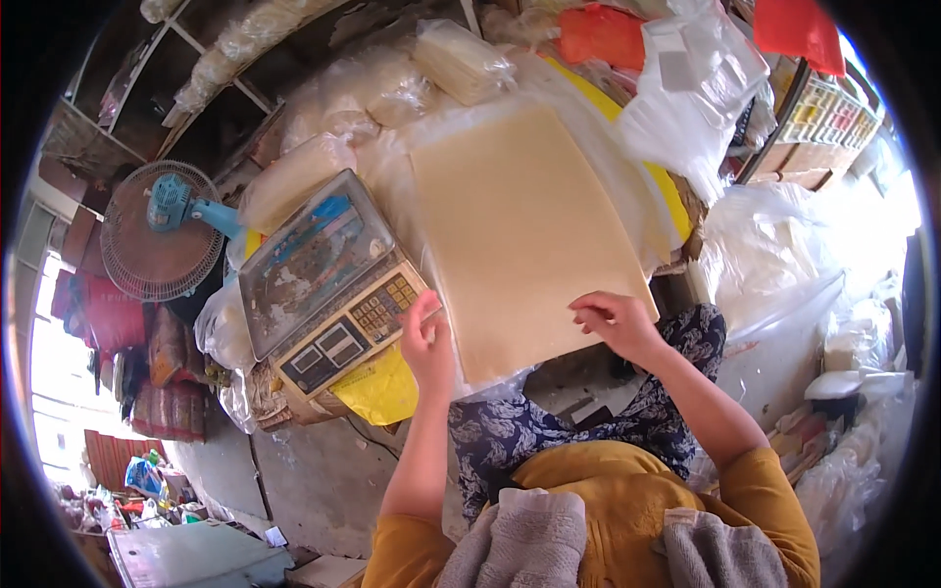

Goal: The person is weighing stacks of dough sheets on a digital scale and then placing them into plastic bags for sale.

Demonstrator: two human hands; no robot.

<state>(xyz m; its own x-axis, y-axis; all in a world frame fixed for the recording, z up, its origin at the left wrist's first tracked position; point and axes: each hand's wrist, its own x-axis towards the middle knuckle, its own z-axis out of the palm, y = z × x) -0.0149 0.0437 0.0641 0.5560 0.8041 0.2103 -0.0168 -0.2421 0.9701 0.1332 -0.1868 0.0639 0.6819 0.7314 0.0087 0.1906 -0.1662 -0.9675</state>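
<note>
A large tan sheet (526, 228), perhaps a stack of thin sheets, lies flat on a plastic-covered surface before me. Its material is not plain. My left hand (428, 339) is raised just outside its near left edge, overlapping the keypad corner of a weighing scale (323, 272) in the view. The thumb and fingers are apart, with nothing seen between them. Over the sheet's near right corner hovers my right hand (621, 323), fingers loosely bent and nothing visible in them. Whether its fingertips touch the sheet is hard to tell.
Clear plastic bags of pale goods (459, 62) line the far side. A blue fan (169, 206) stands left, beyond the scale. Yellow plastic (378, 386) shows under the scale's near edge. More clear plastic bags (764, 250) crowd the right, below a crate (827, 114).
</note>
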